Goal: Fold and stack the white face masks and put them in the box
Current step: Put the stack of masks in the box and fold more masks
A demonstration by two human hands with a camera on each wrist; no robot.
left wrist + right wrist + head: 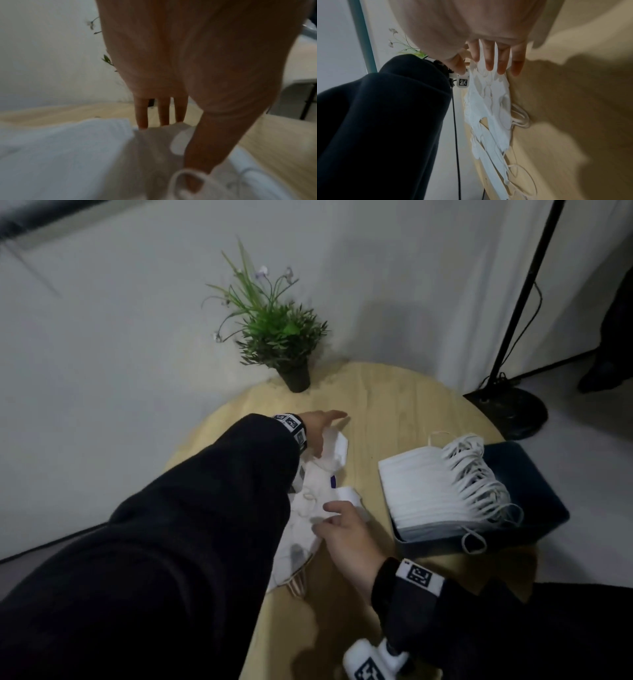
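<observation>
the right hand, nearest the wearer, rests with straight, slightly spread fingers on the near part of a loose pile of white face masks lying on the round wooden table; it pins the pile and grips nothing. just beyond, the left hand reaches across the pile and has one mask raised at the far edge; the left wrist view shows three straight fingers behind the fabric and the thumb pressing from the front, so the mask appears lightly pinched, though blur limits certainty. to the right, well apart from the pile, the dark box holds a stacked row of folded masks with ear loops trailing over its side. procedure, as judged: keep the right hand flat to hold the remaining masks down, draw the single mask clear, check that no ear loop snags a neighbour, then fold it edge to edge. a potted plant stands at the far table edge.
</observation>
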